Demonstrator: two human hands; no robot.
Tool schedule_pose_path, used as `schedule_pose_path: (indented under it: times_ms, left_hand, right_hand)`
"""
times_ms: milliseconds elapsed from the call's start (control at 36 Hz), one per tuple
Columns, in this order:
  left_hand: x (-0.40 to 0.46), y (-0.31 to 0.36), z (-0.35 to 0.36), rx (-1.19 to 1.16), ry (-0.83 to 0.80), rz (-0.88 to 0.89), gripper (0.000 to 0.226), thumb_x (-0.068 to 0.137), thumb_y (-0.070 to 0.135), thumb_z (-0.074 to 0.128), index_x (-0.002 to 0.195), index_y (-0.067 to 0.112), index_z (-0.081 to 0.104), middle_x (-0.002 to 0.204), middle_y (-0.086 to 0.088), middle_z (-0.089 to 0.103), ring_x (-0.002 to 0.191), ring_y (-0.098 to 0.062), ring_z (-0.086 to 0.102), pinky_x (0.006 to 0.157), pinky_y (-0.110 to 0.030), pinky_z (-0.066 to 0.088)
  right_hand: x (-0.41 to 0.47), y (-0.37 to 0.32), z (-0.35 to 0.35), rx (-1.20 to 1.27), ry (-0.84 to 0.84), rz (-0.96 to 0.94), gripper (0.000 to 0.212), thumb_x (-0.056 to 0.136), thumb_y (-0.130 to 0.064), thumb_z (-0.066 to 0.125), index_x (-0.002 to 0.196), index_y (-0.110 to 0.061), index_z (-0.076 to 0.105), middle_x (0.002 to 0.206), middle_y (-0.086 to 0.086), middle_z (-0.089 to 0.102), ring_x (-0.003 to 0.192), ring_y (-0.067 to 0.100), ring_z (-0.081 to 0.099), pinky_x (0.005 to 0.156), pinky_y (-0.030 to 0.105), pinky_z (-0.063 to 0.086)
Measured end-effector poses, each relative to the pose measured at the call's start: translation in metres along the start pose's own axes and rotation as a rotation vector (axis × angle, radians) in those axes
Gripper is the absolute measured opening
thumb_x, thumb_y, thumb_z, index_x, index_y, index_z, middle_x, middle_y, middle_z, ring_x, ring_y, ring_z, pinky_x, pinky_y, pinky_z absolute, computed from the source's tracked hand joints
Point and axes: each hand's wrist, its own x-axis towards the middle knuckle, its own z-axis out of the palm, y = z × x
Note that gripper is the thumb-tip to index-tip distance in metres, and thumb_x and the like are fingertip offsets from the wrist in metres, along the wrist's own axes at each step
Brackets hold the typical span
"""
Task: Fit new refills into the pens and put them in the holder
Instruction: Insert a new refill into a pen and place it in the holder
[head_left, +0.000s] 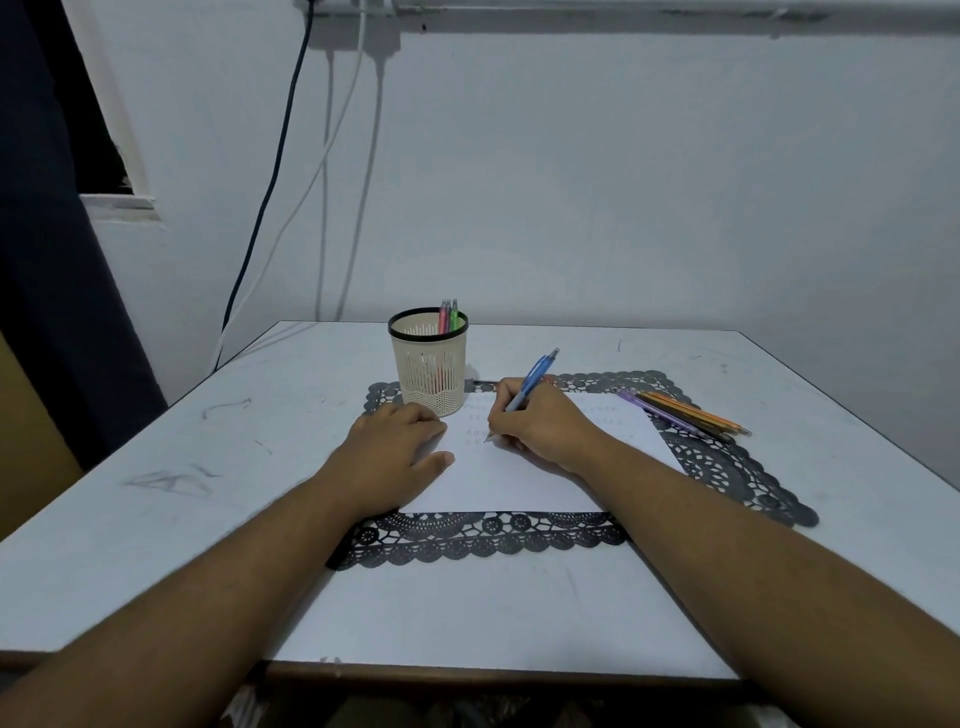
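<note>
Scuffed white table (156, 519) fills the lower frame, bare toward its left edge. At centre, the left hand (395, 457) lies flat, fingers straight, on white paper (519, 483) over a black lace mat (483, 540). Beside it the right hand (540, 426) pinches a blue pen (532, 379), tip on paper. Farther back stand a slotted cream holder (430, 364) with pens (448, 316), and loose pens (680, 413) at right.

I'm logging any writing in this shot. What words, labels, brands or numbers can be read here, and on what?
No text can be read.
White sheet of paper: faint pen marks by the tip of the blue pen, too small and pale to read.
Pens in the holder: any print is too small to read.
</note>
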Motion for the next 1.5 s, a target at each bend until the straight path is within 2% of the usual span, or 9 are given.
schedule_pose_path:
  times_ms: [139,278,444,694,833,972,1083,1361,1500]
  left_hand:
    - [0.0,-0.001,0.001,-0.009,0.002,-0.004,0.051,0.102,0.056,0.046,0.146,0.031,0.052,0.15,0.013,0.044,0.138,-0.016,0.034,0.116,-0.043,0.029]
    - [-0.001,-0.001,0.002,-0.007,0.01,0.004,0.05,0.102,0.057,0.046,0.145,0.031,0.053,0.148,0.014,0.046,0.136,-0.016,0.035,0.114,-0.043,0.03]
    - [0.0,-0.002,0.001,-0.002,0.008,0.002,0.051,0.102,0.057,0.046,0.145,0.031,0.052,0.148,0.014,0.045,0.136,-0.016,0.034,0.113,-0.042,0.03]
    - [-0.001,-0.001,0.001,0.007,0.003,0.001,0.051,0.102,0.057,0.045,0.145,0.031,0.052,0.148,0.013,0.045,0.136,-0.016,0.035,0.112,-0.042,0.03]
    - [-0.002,-0.001,-0.001,-0.01,-0.015,-0.001,0.068,0.09,0.066,0.032,0.144,0.031,0.054,0.147,0.014,0.047,0.135,-0.016,0.036,0.112,-0.041,0.031]
    - [-0.001,0.0,-0.001,0.001,-0.008,0.006,0.059,0.098,0.062,0.04,0.145,0.03,0.053,0.147,0.013,0.046,0.137,-0.016,0.035,0.113,-0.042,0.03]
    - [-0.001,0.0,-0.001,-0.001,-0.02,-0.003,0.061,0.096,0.063,0.038,0.145,0.03,0.053,0.148,0.013,0.046,0.137,-0.015,0.035,0.114,-0.043,0.031]
    - [-0.002,0.0,-0.001,-0.01,-0.01,-0.001,0.057,0.099,0.061,0.041,0.145,0.03,0.053,0.148,0.013,0.046,0.137,-0.016,0.035,0.115,-0.043,0.03]
    - [-0.002,0.0,-0.001,-0.013,-0.002,-0.006,0.052,0.102,0.056,0.046,0.147,0.03,0.052,0.149,0.014,0.045,0.139,-0.015,0.034,0.115,-0.042,0.028]
  right_hand:
    - [0.0,-0.002,0.001,-0.039,0.04,-0.017,0.029,0.09,0.009,0.063,0.069,-0.008,0.053,0.068,0.013,0.054,0.056,0.013,0.057,0.054,0.02,0.049]
    - [-0.001,0.0,-0.001,-0.054,0.004,-0.002,0.032,0.087,0.007,0.065,0.066,-0.013,0.053,0.066,0.007,0.055,0.068,0.016,0.06,0.064,0.026,0.054]
    - [-0.001,-0.002,0.002,-0.067,0.022,-0.022,0.028,0.089,0.006,0.065,0.069,-0.011,0.056,0.071,0.01,0.057,0.071,0.019,0.059,0.061,0.023,0.053]
    - [0.0,-0.001,0.0,-0.062,0.03,-0.012,0.034,0.088,0.007,0.064,0.065,-0.013,0.05,0.065,0.004,0.052,0.065,0.015,0.055,0.059,0.022,0.052]
    - [0.001,0.001,0.0,-0.052,-0.026,-0.004,0.034,0.087,0.005,0.065,0.064,-0.016,0.053,0.073,0.008,0.054,0.071,0.013,0.057,0.072,0.029,0.058]
    - [0.0,0.004,-0.007,0.008,0.035,-0.018,0.032,0.09,0.006,0.065,0.066,-0.012,0.053,0.069,0.01,0.054,0.06,0.011,0.057,0.058,0.025,0.05]
    - [-0.002,0.004,-0.01,-0.015,0.058,-0.028,0.027,0.092,0.004,0.065,0.071,-0.007,0.053,0.075,0.017,0.056,0.054,0.005,0.059,0.056,0.023,0.05]
    - [0.001,0.005,-0.007,-0.033,0.013,0.0,0.033,0.087,0.006,0.066,0.065,-0.015,0.055,0.07,0.007,0.057,0.069,0.012,0.061,0.073,0.032,0.057]
    - [0.0,0.003,-0.006,-0.069,0.052,-0.014,0.032,0.089,0.005,0.066,0.066,-0.013,0.053,0.071,0.009,0.055,0.08,0.02,0.063,0.067,0.027,0.057]
